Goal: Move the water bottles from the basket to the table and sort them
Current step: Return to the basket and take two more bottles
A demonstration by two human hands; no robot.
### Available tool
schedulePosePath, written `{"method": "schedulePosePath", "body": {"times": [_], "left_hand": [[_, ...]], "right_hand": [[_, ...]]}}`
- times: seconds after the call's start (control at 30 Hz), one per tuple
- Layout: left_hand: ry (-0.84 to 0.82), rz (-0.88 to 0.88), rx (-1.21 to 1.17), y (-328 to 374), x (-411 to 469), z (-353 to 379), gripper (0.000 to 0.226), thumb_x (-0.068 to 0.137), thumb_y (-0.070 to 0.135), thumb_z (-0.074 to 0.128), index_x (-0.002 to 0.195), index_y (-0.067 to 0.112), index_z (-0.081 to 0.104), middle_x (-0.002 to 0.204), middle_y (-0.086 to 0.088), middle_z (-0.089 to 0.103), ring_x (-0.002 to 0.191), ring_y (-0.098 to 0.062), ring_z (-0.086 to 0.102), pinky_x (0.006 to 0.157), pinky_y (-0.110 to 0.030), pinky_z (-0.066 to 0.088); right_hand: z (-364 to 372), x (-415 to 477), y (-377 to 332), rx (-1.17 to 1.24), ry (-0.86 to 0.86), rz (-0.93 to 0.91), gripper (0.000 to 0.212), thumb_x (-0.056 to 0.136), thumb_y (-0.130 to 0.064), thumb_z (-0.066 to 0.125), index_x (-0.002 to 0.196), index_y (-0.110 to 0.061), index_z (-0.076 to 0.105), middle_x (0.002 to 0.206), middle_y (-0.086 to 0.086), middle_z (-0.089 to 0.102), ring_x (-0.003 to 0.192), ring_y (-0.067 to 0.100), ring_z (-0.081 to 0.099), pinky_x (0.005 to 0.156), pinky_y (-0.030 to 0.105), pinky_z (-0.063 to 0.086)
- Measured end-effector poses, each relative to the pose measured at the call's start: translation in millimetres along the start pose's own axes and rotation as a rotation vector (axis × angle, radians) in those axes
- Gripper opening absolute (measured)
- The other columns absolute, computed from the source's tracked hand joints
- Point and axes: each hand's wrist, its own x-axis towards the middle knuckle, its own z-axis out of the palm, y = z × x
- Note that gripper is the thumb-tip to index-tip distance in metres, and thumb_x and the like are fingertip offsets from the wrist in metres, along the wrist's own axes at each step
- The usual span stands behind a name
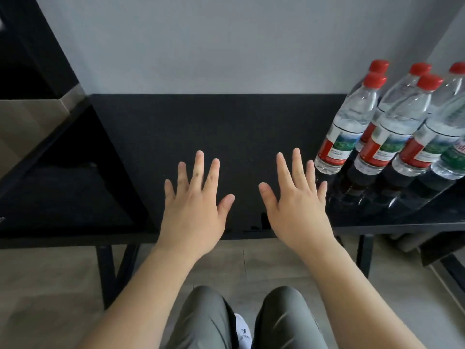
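Note:
Several clear water bottles (347,122) with red caps and red-and-green labels stand upright in a tight group on the right part of the black table (226,127). My left hand (195,205) hovers palm down over the table's front middle, fingers spread, holding nothing. My right hand (295,205) is beside it, also flat with spread fingers and nothing in it, its little finger close to the nearest bottle's base. No basket is clearly visible in this view.
A black open box or shelf compartment (70,172) sits at the table's left. A white wall (201,46) rises behind the table. Under the front edge are black table legs (105,273), my knees and a tiled floor.

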Motion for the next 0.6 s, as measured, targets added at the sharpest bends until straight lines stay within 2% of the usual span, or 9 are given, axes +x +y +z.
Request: {"method": "schedulePosePath", "body": {"times": [0.17,0.3,0.6], "left_hand": [[-0.08,-0.06,-0.009,-14,55,19,0.079,0.098,0.066,0.016,0.162,0.028,-0.009,0.17,-0.005,-0.017,0.157,-0.037,-0.002,0.123,-0.062,0.017],[-0.155,-0.111,-0.002,-20,102,-4,0.08,0.097,0.068,0.012,0.162,0.028,-0.013,0.169,-0.006,-0.021,0.157,-0.038,-0.006,0.124,-0.062,0.013],[-0.172,-0.235,0.043,-28,134,-201,0.079,0.097,0.068,0.011,0.161,0.03,-0.016,0.169,-0.005,-0.023,0.157,-0.035,-0.012,0.125,-0.062,0.009]], "right_hand": [[24,64,-2,-0.008,-0.086,-0.013,0.075,0.103,-0.064,0.02,0.165,-0.032,-0.007,0.171,-0.002,-0.02,0.157,0.031,-0.018,0.124,0.061,-0.001],[12,115,-17,0.007,-0.171,-0.015,0.076,0.101,-0.066,0.017,0.164,-0.032,-0.01,0.171,-0.002,-0.022,0.157,0.031,-0.02,0.124,0.062,-0.004],[-139,175,-113,-0.025,-0.296,-0.168,0.076,0.101,-0.067,0.012,0.163,-0.032,-0.014,0.17,-0.001,-0.023,0.156,0.032,-0.02,0.124,0.061,-0.003]]}}
